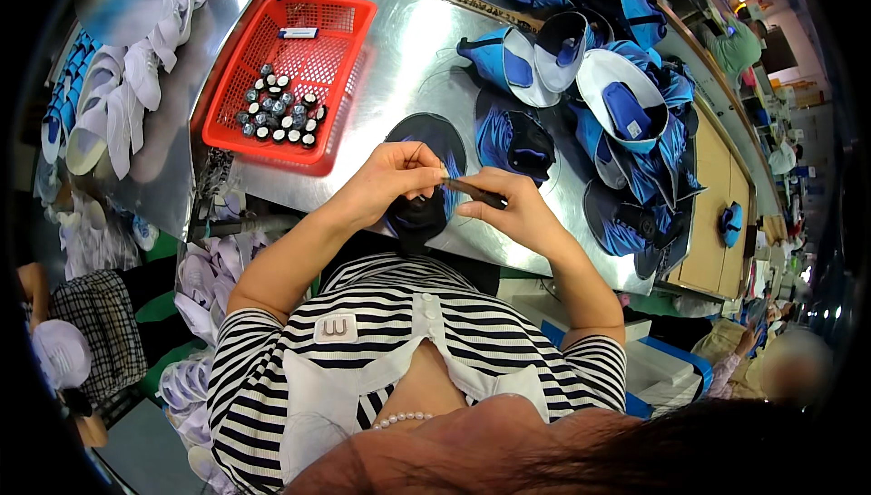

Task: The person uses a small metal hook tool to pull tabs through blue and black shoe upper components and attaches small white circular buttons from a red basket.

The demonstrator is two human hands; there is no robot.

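Note:
Above the metal table (399,50), close in front of my body, both hands meet fingertip to fingertip. My left hand (399,175) is closed in a pinch, and what lies between its fingers is too small to name. In my right hand (513,206) is a slim dark tool (474,193); its tip reaches the left fingertips. I cannot make out the tool's kind. A black and blue shoe upper (419,218) lies under the hands, partly hidden by them.
A red plastic basket (356,41) at the left holds several small black-and-white round pieces (281,114) and a white marker-like stick (298,33). Blue shoe uppers (626,123) are heaped at the right. White shoe parts (141,87) line the far left. Other people (95,313) are nearby.

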